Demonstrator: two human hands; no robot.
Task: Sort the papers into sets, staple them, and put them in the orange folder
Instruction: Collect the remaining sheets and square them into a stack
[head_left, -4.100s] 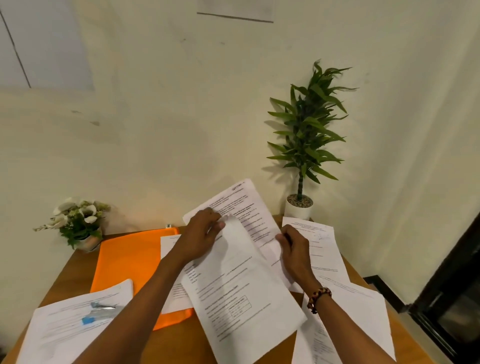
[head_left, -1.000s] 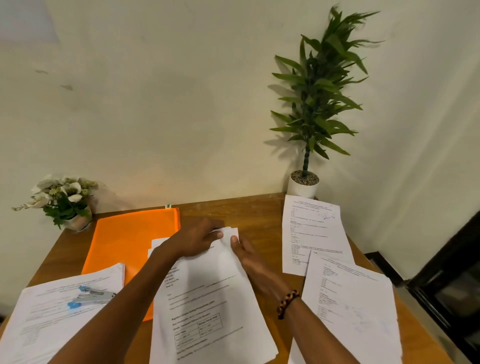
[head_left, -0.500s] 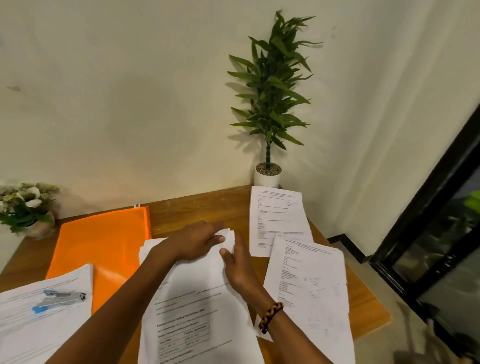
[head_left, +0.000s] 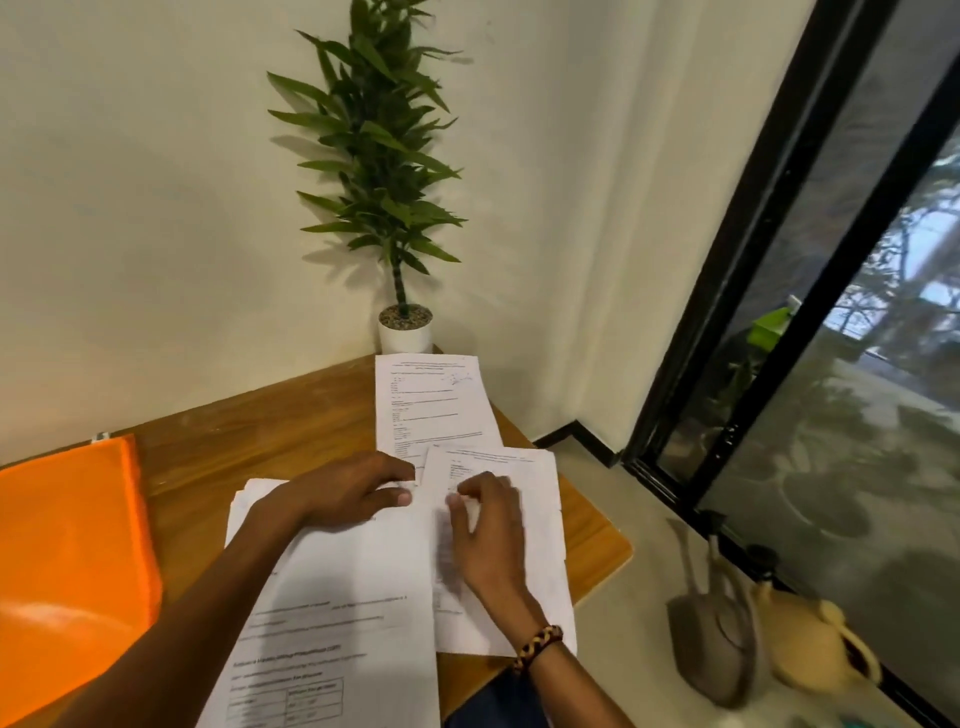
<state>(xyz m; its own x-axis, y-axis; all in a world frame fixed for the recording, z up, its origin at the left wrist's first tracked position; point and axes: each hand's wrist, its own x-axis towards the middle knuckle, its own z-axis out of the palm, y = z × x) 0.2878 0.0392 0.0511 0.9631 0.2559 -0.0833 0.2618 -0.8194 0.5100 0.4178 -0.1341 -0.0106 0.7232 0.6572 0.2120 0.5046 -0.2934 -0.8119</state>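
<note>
A stack of printed papers (head_left: 353, 597) lies in front of me on the wooden table (head_left: 270, 426). My left hand (head_left: 348, 491) rests palm down on the stack's top edge, fingers spread. My right hand (head_left: 488, 530) hovers with curled fingers over a second pile of papers (head_left: 540, 499) to the right; whether it grips a sheet is unclear. A third paper (head_left: 431, 400) lies further back by the plant pot. The orange folder (head_left: 67, 556) lies flat at the left. The stapler is out of view.
A tall green plant in a white pot (head_left: 405, 332) stands at the table's back corner against the wall. The table's right edge (head_left: 618, 561) drops to the floor, where clay vessels (head_left: 769, 639) stand. A black-framed glass door (head_left: 779, 260) is at the right.
My view has swung right, so the flowers and the stapler pile left the frame. My right hand moved from the central stack to the right pile. My left hand stayed on the stack.
</note>
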